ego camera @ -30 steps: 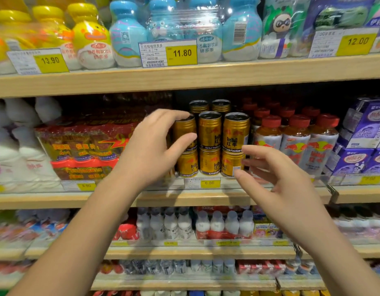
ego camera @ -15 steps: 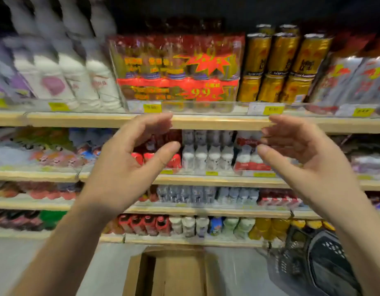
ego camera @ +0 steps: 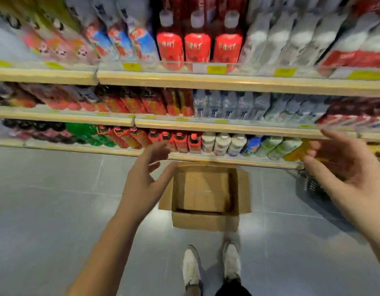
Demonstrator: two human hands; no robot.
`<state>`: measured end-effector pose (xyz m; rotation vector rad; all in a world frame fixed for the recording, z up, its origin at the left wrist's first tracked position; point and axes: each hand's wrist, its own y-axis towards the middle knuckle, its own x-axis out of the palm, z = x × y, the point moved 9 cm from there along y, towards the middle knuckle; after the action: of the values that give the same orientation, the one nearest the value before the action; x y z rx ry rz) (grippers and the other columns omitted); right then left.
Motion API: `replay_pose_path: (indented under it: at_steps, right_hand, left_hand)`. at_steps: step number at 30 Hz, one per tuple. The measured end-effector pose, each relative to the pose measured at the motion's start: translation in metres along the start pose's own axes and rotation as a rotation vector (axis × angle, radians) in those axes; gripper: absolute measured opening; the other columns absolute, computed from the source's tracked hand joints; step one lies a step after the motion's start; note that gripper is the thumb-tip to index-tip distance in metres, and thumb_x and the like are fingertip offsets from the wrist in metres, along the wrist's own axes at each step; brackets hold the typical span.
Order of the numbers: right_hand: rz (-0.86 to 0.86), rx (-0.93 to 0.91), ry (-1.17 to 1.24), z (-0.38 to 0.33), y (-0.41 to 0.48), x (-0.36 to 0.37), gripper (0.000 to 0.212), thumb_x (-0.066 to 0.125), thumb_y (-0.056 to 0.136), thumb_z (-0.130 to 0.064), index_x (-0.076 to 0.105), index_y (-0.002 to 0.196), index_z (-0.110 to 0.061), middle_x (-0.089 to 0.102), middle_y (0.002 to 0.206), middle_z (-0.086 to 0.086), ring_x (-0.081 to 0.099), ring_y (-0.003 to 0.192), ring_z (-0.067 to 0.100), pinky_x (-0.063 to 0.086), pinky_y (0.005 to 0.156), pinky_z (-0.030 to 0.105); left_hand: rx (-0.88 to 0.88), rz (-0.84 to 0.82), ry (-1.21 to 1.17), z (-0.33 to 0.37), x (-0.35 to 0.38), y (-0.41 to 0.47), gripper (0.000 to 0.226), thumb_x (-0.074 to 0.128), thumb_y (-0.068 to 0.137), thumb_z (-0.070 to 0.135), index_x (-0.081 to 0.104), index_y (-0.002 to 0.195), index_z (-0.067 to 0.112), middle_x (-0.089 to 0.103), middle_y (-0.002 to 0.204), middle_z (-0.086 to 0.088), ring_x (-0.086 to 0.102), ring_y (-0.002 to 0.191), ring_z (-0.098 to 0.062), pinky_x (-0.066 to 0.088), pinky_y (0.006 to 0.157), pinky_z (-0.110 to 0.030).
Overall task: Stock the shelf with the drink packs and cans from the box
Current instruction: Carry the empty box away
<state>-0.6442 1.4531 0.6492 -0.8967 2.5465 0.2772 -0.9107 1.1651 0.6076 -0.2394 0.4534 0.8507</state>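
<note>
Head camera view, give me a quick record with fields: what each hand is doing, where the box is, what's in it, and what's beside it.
left hand: left hand open, empty, above the floor beside the box
right hand: right hand open, empty, fingers spread
box: cardboard box on the floor below the lowest shelf, flaps open
box contents: no packs or cans visible, only cardboard
beside box: dark basket to its right
feet: white shoes just behind the box

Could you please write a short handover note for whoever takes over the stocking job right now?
Left hand: open, holding nothing, above the box's left side.
Right hand: open, holding nothing, off to the right, near the lowest shelf.
Cardboard box: on the floor below the shelves, flaps open; no packs or cans show inside.
Done: the box looks emptied.
Left: check the box, then clear it away. A dark basket sits to its right.
</note>
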Motion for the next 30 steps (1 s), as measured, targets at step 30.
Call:
replay_pose_path:
  at_steps: [30]
  right_hand:
    - [-0.205,0.246,-0.349,0.636,-0.030,0.322,0.100,0.080,0.084,-0.039,0.015,0.161,-0.047,0.038,0.157,0.001,0.047,0.135,0.024,0.042,0.108,0.042]
  left_hand:
    - [-0.327,0.137,0.388,-0.638,0.239,-0.010,0.087,0.067,0.093,0.022,0.015,0.153,0.056,0.050,0.146,0.002,0.052,0.130,-0.020,0.049,0.099,-0.044]
